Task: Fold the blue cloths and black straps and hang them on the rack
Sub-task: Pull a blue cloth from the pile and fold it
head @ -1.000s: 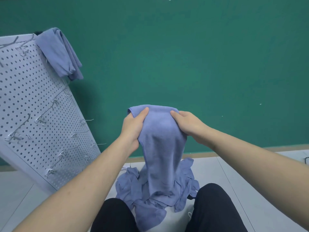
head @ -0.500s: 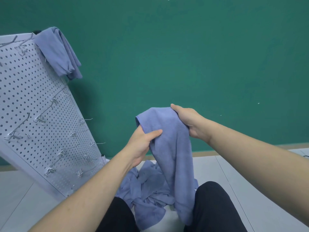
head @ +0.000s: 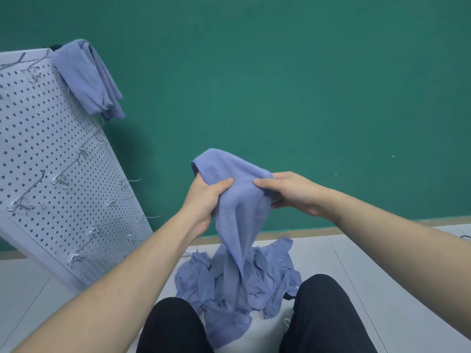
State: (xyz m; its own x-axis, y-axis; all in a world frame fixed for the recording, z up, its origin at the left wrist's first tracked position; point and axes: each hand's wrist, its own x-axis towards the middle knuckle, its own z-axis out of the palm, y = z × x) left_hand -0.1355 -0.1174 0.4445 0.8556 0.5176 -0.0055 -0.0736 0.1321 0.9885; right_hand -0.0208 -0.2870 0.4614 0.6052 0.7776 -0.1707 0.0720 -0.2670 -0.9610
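Observation:
I hold a blue cloth (head: 237, 212) up in front of me. My left hand (head: 204, 200) grips its left part, thumb across the front. My right hand (head: 288, 192) pinches its top right edge. The cloth hangs down to a heap of blue cloths (head: 254, 284) on the floor between my knees. One folded blue cloth (head: 89, 77) hangs over the top right corner of the white pegboard rack (head: 38, 154) at the left. A bit of black strap (head: 290, 296) shows at the heap's right edge.
Metal hooks (head: 61, 179) stick out of the tilted pegboard. A green wall (head: 305, 98) stands behind. My knees in black trousers (head: 323, 314) flank the heap on a pale tiled floor (head: 382, 263).
My left hand rose back up beside my right hand and gripped the cloth near its top. The cloth's top bunched between both hands and its tail swung toward the heap.

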